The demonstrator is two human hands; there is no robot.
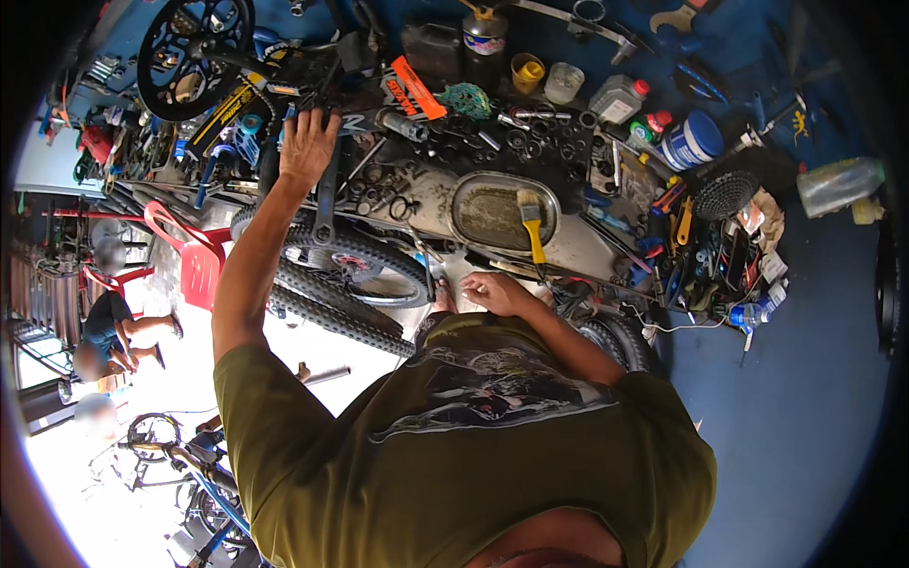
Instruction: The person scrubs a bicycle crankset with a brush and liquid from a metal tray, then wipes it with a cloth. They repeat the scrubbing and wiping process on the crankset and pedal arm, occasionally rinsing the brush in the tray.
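My left hand [309, 144] reaches out over the cluttered workbench, palm down, its fingers stretched out across dark parts. What lies under the fingertips is hidden. Close by that hand, a long dark bar [327, 194] with a ring-shaped end runs toward the bench's front edge. A black chainring with a crank [201, 52] stands just beyond it to the left. My right hand [494, 292] is held low in front of my waist, fingers loosely bent and apart, with nothing seen in it. Ahead of it, a yellow-handled brush [533, 230] lies in an oval metal tray [464, 225].
Bicycle tyres [331, 312] stand below the bench's front edge. A red plastic chair [201, 270] is at left, near a seated person [118, 331]. On the bench are an orange strip [417, 87], a grey bottle [617, 98], a blue-and-white tub [691, 142] and a cassette [726, 196].
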